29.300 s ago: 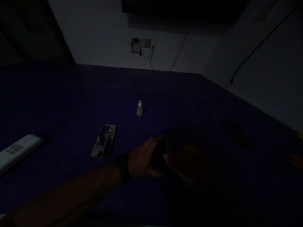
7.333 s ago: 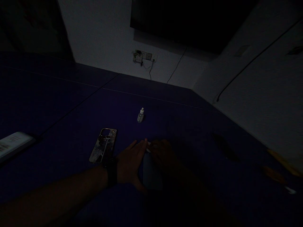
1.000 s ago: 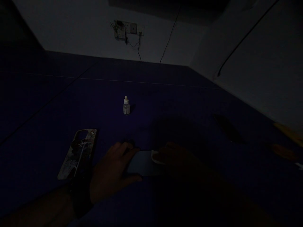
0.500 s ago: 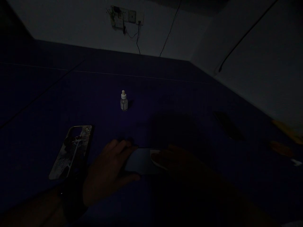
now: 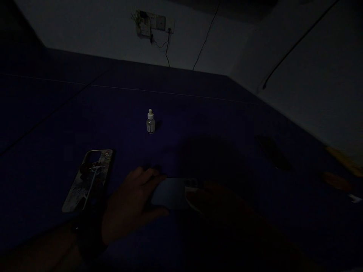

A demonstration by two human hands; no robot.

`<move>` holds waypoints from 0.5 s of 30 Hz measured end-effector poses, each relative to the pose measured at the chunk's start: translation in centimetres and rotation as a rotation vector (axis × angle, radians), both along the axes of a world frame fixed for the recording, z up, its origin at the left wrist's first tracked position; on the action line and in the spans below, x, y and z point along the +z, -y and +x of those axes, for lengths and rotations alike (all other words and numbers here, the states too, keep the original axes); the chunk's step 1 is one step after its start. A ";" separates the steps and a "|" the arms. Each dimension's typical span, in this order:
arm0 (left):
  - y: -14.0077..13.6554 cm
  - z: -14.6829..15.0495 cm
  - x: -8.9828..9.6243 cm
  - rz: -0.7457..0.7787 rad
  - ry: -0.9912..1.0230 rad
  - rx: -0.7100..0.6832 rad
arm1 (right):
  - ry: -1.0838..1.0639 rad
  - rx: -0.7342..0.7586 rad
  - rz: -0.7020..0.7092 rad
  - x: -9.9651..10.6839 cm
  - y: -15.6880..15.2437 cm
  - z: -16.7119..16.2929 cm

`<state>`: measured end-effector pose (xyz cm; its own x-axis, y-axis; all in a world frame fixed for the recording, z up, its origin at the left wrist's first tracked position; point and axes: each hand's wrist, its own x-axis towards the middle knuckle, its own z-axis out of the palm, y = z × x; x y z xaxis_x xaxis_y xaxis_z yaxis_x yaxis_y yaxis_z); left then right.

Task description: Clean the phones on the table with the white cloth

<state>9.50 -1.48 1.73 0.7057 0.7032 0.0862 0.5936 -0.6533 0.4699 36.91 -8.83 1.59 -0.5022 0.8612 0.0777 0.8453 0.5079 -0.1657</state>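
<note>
A bluish-grey phone (image 5: pixel 171 194) lies with its back up on the dark blue surface, camera lenses at its right end. My left hand (image 5: pixel 134 200), a dark band at its wrist, grips the phone's left end between thumb and fingers. Deep in shadow, my right hand (image 5: pixel 210 198) presses a small white cloth or pad (image 5: pixel 193 202) onto the phone's right part; its exact kind is too dark to tell. To the left of my left hand lies a patterned phone case (image 5: pixel 89 181) with a camera cutout. A small dropper bottle (image 5: pixel 151 122) stands upright beyond the phone.
On the right lie a dark flat object (image 5: pixel 273 153), a yellow item (image 5: pixel 344 160) and a brownish item (image 5: pixel 337 181) near the wall. Wall sockets (image 5: pixel 160 22) with hanging cables are at the back.
My right hand has shifted slightly right with the white piece, showing more of the phone's camera lenses. My left hand keeps its grip. The view has shifted a little.
</note>
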 end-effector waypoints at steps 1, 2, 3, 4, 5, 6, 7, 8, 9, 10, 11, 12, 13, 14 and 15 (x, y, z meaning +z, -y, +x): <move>0.0 0.0 -0.1 0.010 0.004 -0.001 | 0.011 0.034 0.011 0.1 0.2 0.6; 0.0 -0.1 -0.2 0.020 0.009 -0.001 | 0.027 0.077 0.025 0.3 0.3 1.2; 0.0 -0.1 -0.3 0.027 0.014 0.001 | 0.046 0.119 0.043 0.5 0.4 1.8; 0.0 -0.1 -0.3 0.031 0.018 0.002 | 0.064 0.151 0.065 0.8 0.3 2.3; 0.0 -0.2 -0.3 0.028 0.022 0.002 | 0.073 0.172 0.087 1.1 0.3 2.6; 0.0 -0.1 -0.3 0.022 0.025 0.001 | 0.075 0.180 0.099 1.3 0.1 2.7; 0.0 -0.1 -0.2 0.013 0.027 0.000 | 0.070 0.186 0.093 1.5 0.0 2.6; 0.0 -0.1 -0.1 0.002 0.027 -0.001 | 0.059 0.187 0.068 1.7 -0.2 2.4; 0.0 0.0 0.0 -0.006 0.026 -0.003 | 0.040 0.190 0.037 1.8 -0.4 2.0; 0.0 0.0 0.1 -0.009 0.026 -0.006 | 0.025 0.191 0.007 1.9 -0.6 1.5; 0.0 0.0 0.2 -0.007 0.025 -0.007 | 0.018 0.191 -0.014 2.0 -0.7 1.1; 0.0 0.0 0.2 -0.002 0.023 -0.008 | 0.018 0.204 -0.019 2.1 -0.8 0.9; 0.0 0.0 0.2 0.002 0.020 -0.009 | 0.022 0.224 -0.012 2.1 -0.8 0.9; 0.0 0.0 0.2 0.006 0.018 -0.008 | 0.032 0.237 0.001 2.1 -0.8 1.0; 0.0 0.0 0.2 0.006 0.015 -0.006 | 0.042 0.243 0.018 2.0 -0.7 1.3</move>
